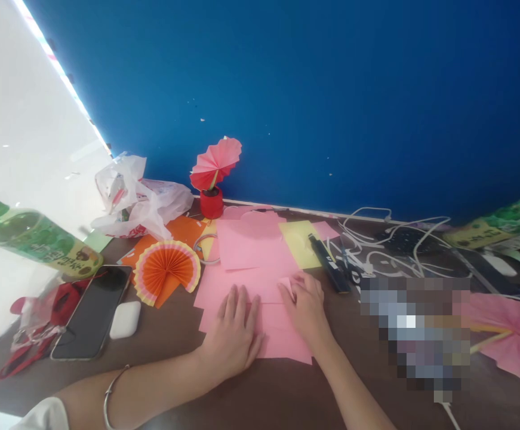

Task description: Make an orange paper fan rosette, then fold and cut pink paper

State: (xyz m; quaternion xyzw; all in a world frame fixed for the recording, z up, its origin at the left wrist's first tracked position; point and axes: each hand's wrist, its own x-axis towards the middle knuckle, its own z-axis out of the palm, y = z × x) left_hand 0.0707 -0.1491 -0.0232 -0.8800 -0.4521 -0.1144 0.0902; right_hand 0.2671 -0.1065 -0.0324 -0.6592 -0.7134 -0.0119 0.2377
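Note:
Several sheets of pink paper (251, 283) lie overlapped in front of me on the dark table. My left hand (233, 331) rests flat on the near sheets with its fingers stretched out. Between the thumb and curled fingers of my right hand (304, 304) is the edge of a pink sheet, a small corner of it standing up. A horizontal fold or edge runs between both hands. Left of the paper sits an orange, pink and yellow pleated paper fan (168, 269). Behind the stack, a pink pleated paper fan (217, 161) stands upright in a red pot (211, 203).
On the left are a green-capped bottle (40, 239), a phone (92, 316), a white earbud case (125, 319) and a plastic bag (143, 200). To the right lie a dark box cutter (329, 263), white cables (389, 239) and another pink pleated fan (514, 334). A blue wall (286, 107) rises behind.

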